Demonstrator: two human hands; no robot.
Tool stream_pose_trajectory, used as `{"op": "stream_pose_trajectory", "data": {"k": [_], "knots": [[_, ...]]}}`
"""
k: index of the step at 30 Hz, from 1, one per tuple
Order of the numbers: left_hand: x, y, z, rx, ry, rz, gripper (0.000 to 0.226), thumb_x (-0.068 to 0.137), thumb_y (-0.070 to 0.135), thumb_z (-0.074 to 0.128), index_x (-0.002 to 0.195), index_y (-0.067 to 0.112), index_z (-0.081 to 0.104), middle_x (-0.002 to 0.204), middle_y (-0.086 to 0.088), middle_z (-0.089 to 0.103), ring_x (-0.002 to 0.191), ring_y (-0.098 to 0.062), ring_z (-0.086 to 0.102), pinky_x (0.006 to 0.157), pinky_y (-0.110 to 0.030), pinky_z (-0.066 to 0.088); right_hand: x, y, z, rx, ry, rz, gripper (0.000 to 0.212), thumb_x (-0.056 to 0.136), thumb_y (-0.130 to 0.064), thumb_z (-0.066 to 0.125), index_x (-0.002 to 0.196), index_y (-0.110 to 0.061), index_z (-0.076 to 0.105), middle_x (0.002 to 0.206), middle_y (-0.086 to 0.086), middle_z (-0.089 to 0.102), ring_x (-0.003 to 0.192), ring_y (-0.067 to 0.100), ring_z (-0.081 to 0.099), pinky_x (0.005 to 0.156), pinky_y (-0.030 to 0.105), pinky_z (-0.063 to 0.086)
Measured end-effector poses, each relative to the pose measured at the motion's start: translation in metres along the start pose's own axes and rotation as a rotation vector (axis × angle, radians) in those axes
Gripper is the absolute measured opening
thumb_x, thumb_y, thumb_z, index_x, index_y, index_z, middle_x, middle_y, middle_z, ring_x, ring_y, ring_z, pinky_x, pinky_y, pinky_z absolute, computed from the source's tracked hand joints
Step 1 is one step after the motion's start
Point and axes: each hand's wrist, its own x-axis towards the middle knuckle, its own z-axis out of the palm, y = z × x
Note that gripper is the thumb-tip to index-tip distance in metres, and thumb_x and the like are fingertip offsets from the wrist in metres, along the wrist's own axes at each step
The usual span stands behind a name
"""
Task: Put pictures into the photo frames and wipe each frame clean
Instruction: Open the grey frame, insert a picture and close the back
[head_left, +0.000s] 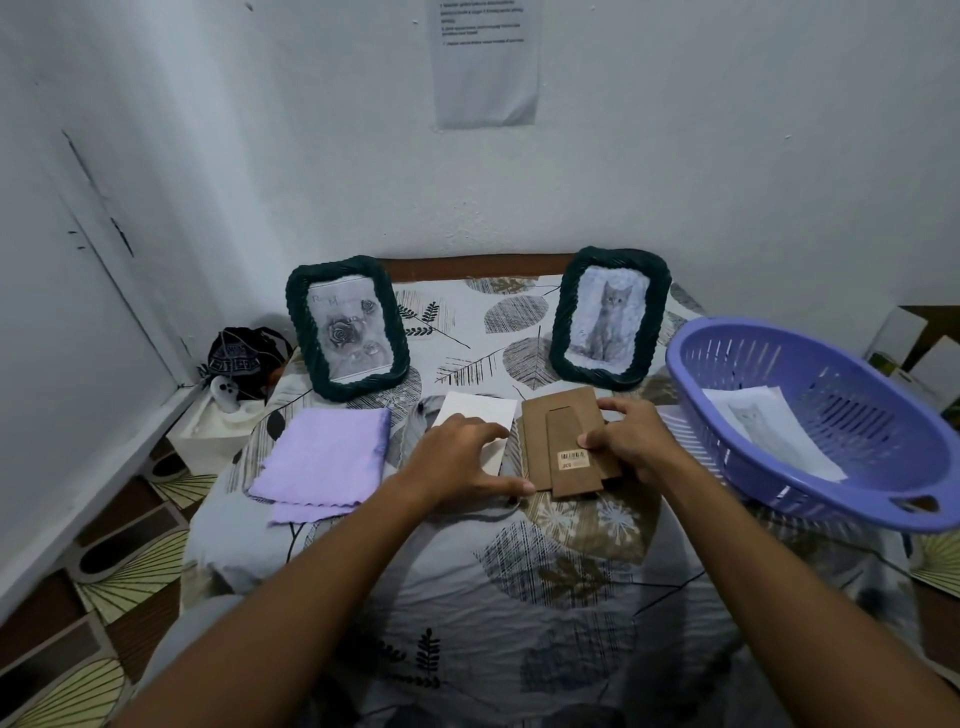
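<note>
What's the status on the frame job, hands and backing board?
Left hand open, resting on white sheet. Right hand holds brown backing board. Purple cloth unused. Nothing in the way.

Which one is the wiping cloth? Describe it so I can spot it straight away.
Start at the table with the leaf-print cover. On its left side, in front of the dark green frame showing roses, lies the cloth, folded flat. It is the only lilac fabric there; the lilac basket on the right is slotted plastic.

Brown frame back (566, 441) flat between framed pictures
</note>
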Motion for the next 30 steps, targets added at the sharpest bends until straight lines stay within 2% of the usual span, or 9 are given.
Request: {"op": "stream_pose_trajectory", "data": {"k": [3, 6, 11, 14, 18, 20, 23, 26, 30], "knots": [[0.000, 0.000, -0.001, 0.000, -0.003, -0.004, 0.085, 0.066, 0.078, 0.060, 0.132, 0.024, 0.053, 0.134, -0.004, 0.054, 0.118, -0.020, 0.047, 0.093, -0.033, 0.042, 0.002, 0.000, 0.000, -0.034, -0.018, 0.003, 0.074, 0.073, 0.008, 0.074, 0.139, -0.011, 0.046, 0.124, 0.017, 0.061, 0.097, 0.029, 0.060, 0.062, 0.032, 0.050], [-0.001, 0.001, -0.002, -0.005, -0.009, -0.009, 0.085, 0.066, 0.077, 0.061, 0.132, 0.023, 0.053, 0.135, -0.004, 0.054, 0.119, -0.020, 0.047, 0.092, -0.032, 0.041, 0.003, 0.001, 0.002, -0.212, 0.013, -0.015, 0.066, 0.072, -0.002, 0.079, 0.132, -0.007, 0.051, 0.125, 0.013, 0.060, 0.104, 0.028, 0.058, 0.083, 0.039, 0.051], [-0.002, 0.002, -0.004, -0.036, -0.026, -0.016, 0.083, 0.068, 0.074, 0.062, 0.132, 0.023, 0.053, 0.133, -0.004, 0.055, 0.117, -0.020, 0.048, 0.089, -0.031, 0.041, 0.002, -0.002, 0.003, -0.579, 0.090, -0.087, 0.032, 0.068, -0.024, 0.085, 0.086, -0.004, 0.070, 0.086, 0.008, 0.069, 0.078, 0.024, 0.065, 0.078, 0.046, 0.057], [-0.001, 0.001, -0.007, -0.071, -0.038, -0.018, 0.084, 0.068, 0.074, 0.063, 0.132, 0.022, 0.053, 0.130, -0.003, 0.058, 0.114, -0.019, 0.051, 0.087, -0.031, 0.043, 0.000, -0.002, 0.003, -0.639, 0.091, -0.075, 0.031, 0.067, -0.028, 0.086, 0.081, -0.006, 0.069, 0.077, 0.007, 0.068, 0.070, 0.023, 0.065, 0.074, 0.047, 0.058], [-0.003, -0.002, -0.010, -0.176, -0.023, -0.047, 0.094, 0.059, 0.082, 0.057, 0.132, 0.023, 0.054, 0.130, -0.003, 0.058, 0.111, -0.017, 0.054, 0.088, -0.033, 0.046, -0.001, -0.004, 0.002, -0.540, 0.125, -0.137, 0.024, 0.073, -0.023, 0.082, 0.082, -0.007, 0.067, 0.076, 0.001, 0.063, 0.074, 0.017, 0.061, 0.073, 0.038, 0.055], [-0.003, -0.007, -0.010, -0.263, 0.037, -0.092, 0.099, 0.053, 0.089, 0.052, 0.130, 0.027, 0.055, 0.130, -0.002, 0.057, 0.113, -0.017, 0.053, 0.092, -0.037, 0.047, -0.002, -0.008, 0.010, -0.333, 0.135, -0.182, 0.013, 0.078, -0.013, 0.077, 0.085, -0.006, 0.068, 0.076, 0.002, 0.062, 0.070, 0.014, 0.059, 0.065, 0.031, 0.052], [-0.003, -0.017, -0.008, -0.370, 0.129, -0.145, 0.101, 0.049, 0.093, 0.052, 0.128, 0.030, 0.056, 0.126, -0.001, 0.057, 0.113, -0.017, 0.052, 0.094, -0.040, 0.047, -0.002, -0.017, 0.028, -0.032, -0.004, -0.155, 0.010, 0.085, 0.005, 0.060, 0.093, 0.001, 0.065, 0.071, 0.013, 0.066, 0.054, 0.018, 0.058, 0.047, 0.027, 0.048], [-0.006, -0.018, -0.011, -0.476, 0.146, -0.198, 0.103, 0.049, 0.087, 0.057, 0.133, 0.029, 0.050, 0.132, 0.001, 0.055, 0.119, -0.017, 0.050, 0.099, -0.042, 0.045, 0.006, -0.023, 0.048, -0.107, -0.060, -0.115, 0.012, 0.083, 0.005, 0.056, 0.084, 0.000, 0.067, 0.067, 0.016, 0.067, 0.051, 0.022, 0.059, 0.044, 0.025, 0.046], [-0.007, -0.019, -0.011, -0.563, 0.142, -0.219, 0.105, 0.050, 0.083, 0.061, 0.139, 0.030, 0.043, 0.139, -0.001, 0.051, 0.122, -0.018, 0.049, 0.100, -0.044, 0.045, 0.021, -0.026, 0.067, -0.284, 0.023, -0.096, 0.020, 0.082, -0.018, 0.069, 0.079, 0.001, 0.069, 0.059, 0.010, 0.065, 0.045, 0.018, 0.052, 0.045, 0.023, 0.039]]}}
